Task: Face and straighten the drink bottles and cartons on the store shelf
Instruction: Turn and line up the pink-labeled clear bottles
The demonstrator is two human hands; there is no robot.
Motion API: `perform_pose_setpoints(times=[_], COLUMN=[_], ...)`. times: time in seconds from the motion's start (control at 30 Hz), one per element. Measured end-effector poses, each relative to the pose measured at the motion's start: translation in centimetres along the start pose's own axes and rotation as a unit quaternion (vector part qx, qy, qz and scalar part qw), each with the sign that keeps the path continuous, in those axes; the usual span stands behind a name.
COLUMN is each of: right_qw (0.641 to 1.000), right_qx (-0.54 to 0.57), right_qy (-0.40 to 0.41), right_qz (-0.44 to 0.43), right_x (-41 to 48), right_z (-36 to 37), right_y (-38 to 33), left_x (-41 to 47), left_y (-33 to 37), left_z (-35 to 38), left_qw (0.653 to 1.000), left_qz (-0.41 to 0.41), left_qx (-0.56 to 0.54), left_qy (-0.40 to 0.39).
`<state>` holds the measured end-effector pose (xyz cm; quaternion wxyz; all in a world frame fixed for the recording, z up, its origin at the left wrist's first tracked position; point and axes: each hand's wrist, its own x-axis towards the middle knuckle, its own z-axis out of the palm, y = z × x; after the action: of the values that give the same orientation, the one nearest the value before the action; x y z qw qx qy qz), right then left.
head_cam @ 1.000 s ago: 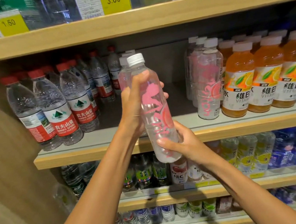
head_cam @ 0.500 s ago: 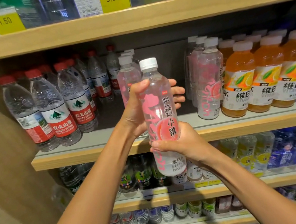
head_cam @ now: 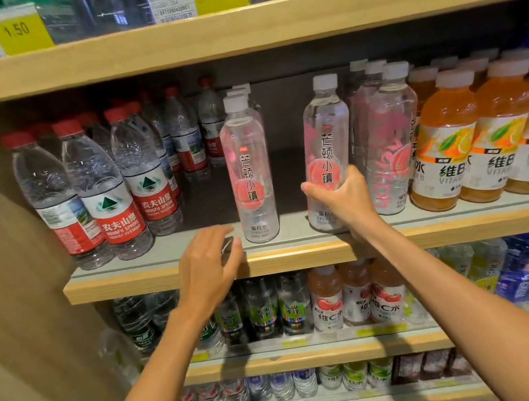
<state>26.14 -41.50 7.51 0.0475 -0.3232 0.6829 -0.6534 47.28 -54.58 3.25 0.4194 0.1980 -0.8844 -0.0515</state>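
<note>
**A:** Where did everything stand?

**B:** The middle shelf [head_cam: 299, 257] carried it all. Red-capped water bottles [head_cam: 107, 204] filled the left and orange drinks [head_cam: 449, 150] the right. Between them was an open gap with pink-printed bottles on either side.

**A:** And the one being worked?

**B:** The pink-label bottle [head_cam: 325, 135] stood upright at the front edge on the right side of the gap. Its long axis was vertical and its printed characters faced outward. It sat just beside a row of like bottles [head_cam: 389, 145], whose front one showed its print turned sideways.

**A:** The grip?

**B:** The right hand [head_cam: 342, 198] was wrapped round the lower body, with the thumb on the left side and the fingers curled round the right. The bottle rose straight up out of that hold. Most of it was above the hand and only the foot was below. The hand hid whether the base sat flat on the board.

**A:** The other hand?

**B:** The left hand [head_cam: 211, 267] held nothing. Its fingers were loose and blurred at the shelf lip, low and just left of the second pink-label bottle [head_cam: 247, 168]. It was near that bottle's foot, but I couldn't tell if it touched.

**A:** What did the coming move hinge on?

**B:** In my judgement, on the base being square on the shelf before the right hand let go. The right hand was also the nearer one to the sideways-turned neighbour.
</note>
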Motion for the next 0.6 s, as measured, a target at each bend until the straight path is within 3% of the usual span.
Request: perform_pose_setpoints(times=[0.13,0.27,0.47,0.6], right_qw=[0.999,0.999,0.994,0.997], right_qx=[-0.015,0.004,-0.103,-0.051], right_qy=[0.039,0.039,0.036,0.031], right_qz=[0.028,0.038,0.014,0.046], right_x=[2.8,5.0,7.8,5.1], right_z=[1.4,2.3,3.6,2.9], right_y=[2.0,2.9,2.9,2.2], left_x=[-0.2,-0.2,-0.3,-0.3], left_y=[-1.7,-1.7,-1.8,-1.8], left_z=[1.0,1.5,1.8,1.7], left_qw=[0.996,0.989,0.988,0.989], left_qz=[0.054,0.046,0.041,0.04], left_qx=[0.072,0.14,0.145,0.143], left_qy=[-0.011,0.012,0.017,0.008])
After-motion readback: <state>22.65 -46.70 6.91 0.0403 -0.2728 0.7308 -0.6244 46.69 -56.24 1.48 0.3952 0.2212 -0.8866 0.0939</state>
